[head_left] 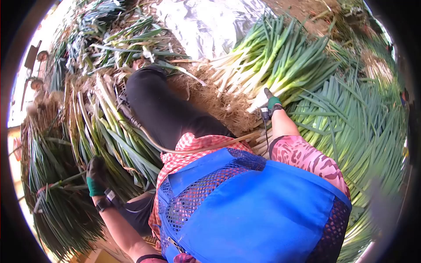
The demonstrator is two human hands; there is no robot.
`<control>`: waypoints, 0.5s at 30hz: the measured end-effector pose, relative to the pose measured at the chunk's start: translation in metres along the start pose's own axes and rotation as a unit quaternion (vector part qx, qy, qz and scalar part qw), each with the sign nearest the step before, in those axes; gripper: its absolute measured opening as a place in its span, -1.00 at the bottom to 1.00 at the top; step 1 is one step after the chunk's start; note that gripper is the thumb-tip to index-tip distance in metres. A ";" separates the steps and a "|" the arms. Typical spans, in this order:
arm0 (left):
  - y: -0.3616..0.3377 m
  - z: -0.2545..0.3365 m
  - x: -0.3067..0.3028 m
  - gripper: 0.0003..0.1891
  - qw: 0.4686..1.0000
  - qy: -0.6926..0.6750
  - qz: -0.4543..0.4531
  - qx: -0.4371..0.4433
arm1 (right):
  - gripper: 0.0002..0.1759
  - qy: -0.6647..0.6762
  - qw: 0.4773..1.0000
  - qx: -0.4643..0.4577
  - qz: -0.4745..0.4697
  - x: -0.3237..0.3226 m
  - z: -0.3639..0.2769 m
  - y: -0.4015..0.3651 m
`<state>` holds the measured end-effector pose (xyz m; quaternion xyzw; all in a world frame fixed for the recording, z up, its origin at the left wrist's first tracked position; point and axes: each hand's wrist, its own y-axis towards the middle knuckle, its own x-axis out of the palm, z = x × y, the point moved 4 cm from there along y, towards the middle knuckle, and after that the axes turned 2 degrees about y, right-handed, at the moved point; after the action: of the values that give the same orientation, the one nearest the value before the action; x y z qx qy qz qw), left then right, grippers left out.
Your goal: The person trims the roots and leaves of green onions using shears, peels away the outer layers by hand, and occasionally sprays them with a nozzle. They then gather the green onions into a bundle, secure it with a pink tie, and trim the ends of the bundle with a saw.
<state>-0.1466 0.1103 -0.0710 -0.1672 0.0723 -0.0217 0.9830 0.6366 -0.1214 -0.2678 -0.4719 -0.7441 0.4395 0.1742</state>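
Here's the fan of long green onions (291, 61), front and right of the person, pale stems inward, leaves spreading away to the right. And the right hand (273, 102), in a dark glove with a green cuff, is right at the stem ends of it! Whether that grip is closed round a stem, I cannot tell. Brown roots (219, 103) lie thick just beside the stems. Over on the other side, the left hand (96, 176), gloved to match, is down by the leafy, untidy stalks (116, 136); its fingers are bunched up dark, and what its grip has, if anything, I cannot tell. Further out, a silvery sheet (201, 28) up front, a great green heap (351, 118) sprawling right, a leafy bundle (57, 210) far left.
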 end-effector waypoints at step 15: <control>-0.033 -0.045 -0.003 -0.68 0.978 -0.063 0.089 -0.177 | -0.20 -0.207 0.920 -0.130 0.305 -0.003 -0.045 0.065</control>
<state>-0.1570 0.0649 -0.1012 -0.3325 0.0274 0.0897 0.9384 0.7041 -0.0913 -0.2955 -0.5932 -0.6340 0.4586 -0.1891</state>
